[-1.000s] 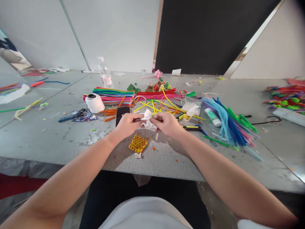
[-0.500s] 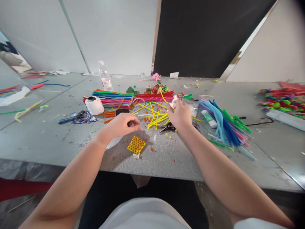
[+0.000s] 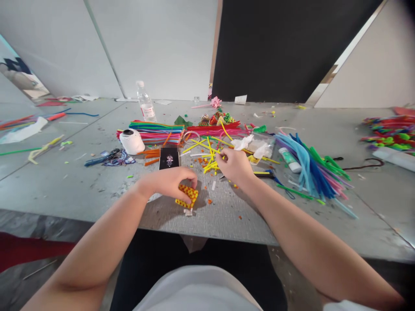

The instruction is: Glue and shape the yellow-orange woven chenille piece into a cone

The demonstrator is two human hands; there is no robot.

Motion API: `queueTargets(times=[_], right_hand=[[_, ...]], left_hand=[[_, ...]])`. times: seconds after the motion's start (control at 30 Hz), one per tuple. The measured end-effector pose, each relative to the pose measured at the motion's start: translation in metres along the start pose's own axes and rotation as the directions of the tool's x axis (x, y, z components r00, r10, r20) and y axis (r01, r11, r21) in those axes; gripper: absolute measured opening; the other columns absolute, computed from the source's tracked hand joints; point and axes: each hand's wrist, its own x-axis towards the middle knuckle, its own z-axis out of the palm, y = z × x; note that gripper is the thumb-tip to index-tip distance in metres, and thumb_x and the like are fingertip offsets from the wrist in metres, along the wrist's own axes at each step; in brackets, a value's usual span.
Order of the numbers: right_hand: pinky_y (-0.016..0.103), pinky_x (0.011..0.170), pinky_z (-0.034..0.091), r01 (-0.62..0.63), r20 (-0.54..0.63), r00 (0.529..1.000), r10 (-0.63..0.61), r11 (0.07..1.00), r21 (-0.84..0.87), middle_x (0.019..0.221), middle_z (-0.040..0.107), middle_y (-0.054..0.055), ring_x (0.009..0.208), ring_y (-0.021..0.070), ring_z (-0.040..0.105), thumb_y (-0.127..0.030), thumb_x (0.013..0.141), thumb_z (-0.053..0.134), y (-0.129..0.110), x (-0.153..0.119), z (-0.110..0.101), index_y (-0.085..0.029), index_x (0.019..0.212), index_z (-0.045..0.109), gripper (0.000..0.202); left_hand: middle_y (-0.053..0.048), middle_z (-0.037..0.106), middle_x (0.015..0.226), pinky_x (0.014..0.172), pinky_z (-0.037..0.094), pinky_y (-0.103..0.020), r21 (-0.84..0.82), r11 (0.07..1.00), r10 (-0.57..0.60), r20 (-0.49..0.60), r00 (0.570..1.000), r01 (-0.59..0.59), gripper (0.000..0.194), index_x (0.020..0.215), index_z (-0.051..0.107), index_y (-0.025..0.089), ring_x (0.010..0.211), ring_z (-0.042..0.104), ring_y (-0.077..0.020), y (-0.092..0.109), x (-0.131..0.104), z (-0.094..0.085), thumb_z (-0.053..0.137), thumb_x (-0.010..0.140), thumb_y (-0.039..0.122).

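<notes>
The fingers and thumb of my left hand point(image 3: 171, 180) are round a small woven square point(image 3: 185, 200) in yellow and orange, low over the table near its front edge. To the right, my right hand point(image 3: 238, 166) has its fingers curled together at the edge of the loose yellow strips point(image 3: 211, 159); what they hold, if anything, is hidden. Beneath that hand lies a tool with a black and yellow handle point(image 3: 262, 173), partly covered. White crumpled tissue point(image 3: 243, 142) rests just behind the right hand. A phone point(image 3: 169, 158) with a lit screen lies behind my left hand.
Bundles of coloured strips point(image 3: 155, 131) lie at the back, beside a white rounded object point(image 3: 131, 141) and a plastic bottle point(image 3: 146, 103). Blue strips point(image 3: 313, 168) and a glue tube point(image 3: 289, 160) are on the right. Keys point(image 3: 110, 158) lie on the left.
My left hand has come down onto the woven square and taken hold of it. My right hand has moved left and nearer, away from the white tissue. More of the phone shows.
</notes>
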Motion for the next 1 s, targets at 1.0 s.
queueTargets(times=[1.0], right_hand=[[0.045,0.086,0.053,0.677,-0.291,0.733,-0.614,0.621,0.395,0.09,0.074,0.003,0.088,0.0228,0.066,-0.015,0.083,0.068,-0.022,-0.027,-0.002,-0.026,0.091,0.063,0.014]], left_hand=[[-0.005,0.074,0.097,0.092,0.051,-0.037,0.122,0.947,0.301,-0.658,0.691,-0.296,0.012,0.099,0.07,0.022,0.096,0.063,-0.0199,-0.002,0.003,0.004,0.076,0.091,0.029]])
